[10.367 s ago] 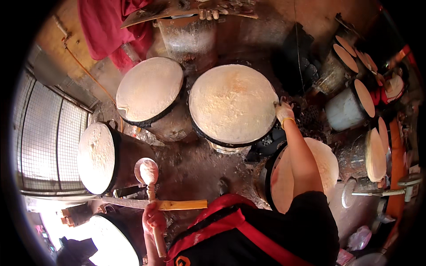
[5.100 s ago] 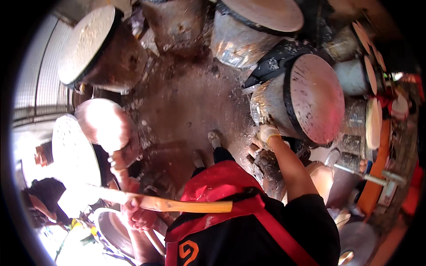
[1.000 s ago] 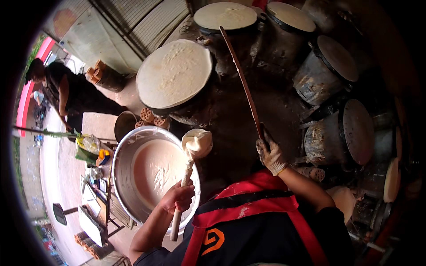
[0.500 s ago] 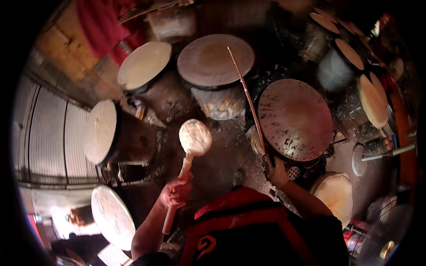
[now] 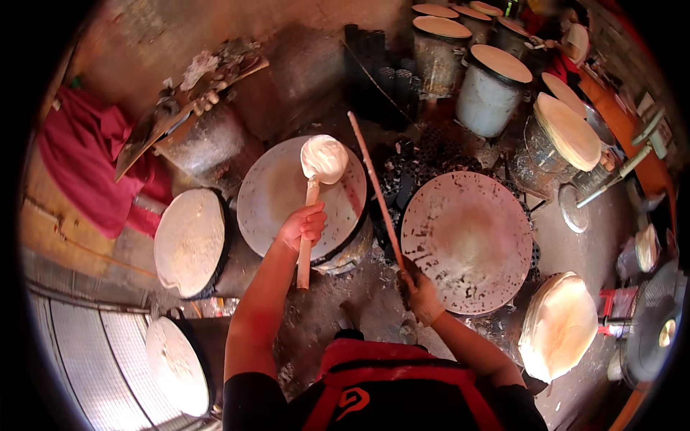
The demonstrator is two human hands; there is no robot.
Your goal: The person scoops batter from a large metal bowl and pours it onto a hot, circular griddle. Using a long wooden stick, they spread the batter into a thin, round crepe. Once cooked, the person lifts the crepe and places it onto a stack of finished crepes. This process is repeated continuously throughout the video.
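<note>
My left hand (image 5: 303, 226) is closed round the light handle of a ladle (image 5: 325, 159). Its round head, full of thick white batter or dough, is over a large round griddle (image 5: 269, 194) ahead of me. My right hand (image 5: 422, 296) grips one end of a long thin wooden stick (image 5: 375, 179), which points away and to the left. That stick passes between the first griddle and a second, dark-speckled griddle (image 5: 467, 237) on the right. Nothing lies on the speckled griddle apart from its dark flecks.
A stack of thin flatbreads (image 5: 559, 327) is at the right, below a second stack (image 5: 568, 133). Covered griddles (image 5: 190, 244) are at the left. Black briquettes (image 5: 381, 54) stand at the back. A fan (image 5: 654, 323) is far right, and another person (image 5: 575, 39) is at the back right.
The view has turned left toward the griddle ahead. My left hand has carried the ladle forward, from over the floor to over that griddle. The stick stays in my right hand.
</note>
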